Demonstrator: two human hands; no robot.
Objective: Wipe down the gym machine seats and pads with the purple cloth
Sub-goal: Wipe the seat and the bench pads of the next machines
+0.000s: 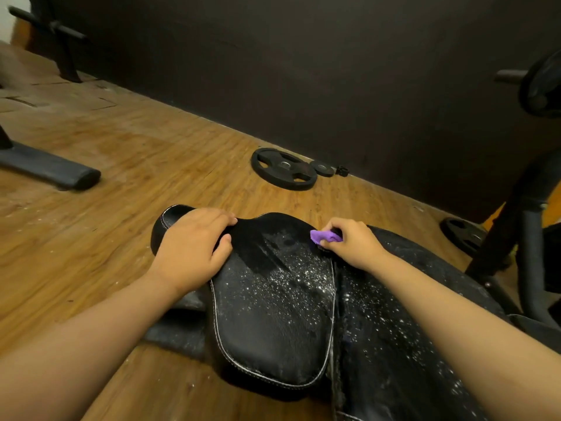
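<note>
Rests left hand (194,238) flat on far end of seat (273,314); pinches cloth (324,236) in right hand (349,243) at seat's right edge, beside pad (394,329). White specks over both. Plates (283,168) flat on floor (121,147) beyond.

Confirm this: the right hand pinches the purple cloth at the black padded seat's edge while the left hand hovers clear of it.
Wrong on the left hand: the head view shows it resting on the black padded seat. The right hand does pinch the purple cloth.

scuffed wooden floor (151,141) with large weight plate (283,168), small plate (324,168) beside it, machine foot (51,170) far left
</note>
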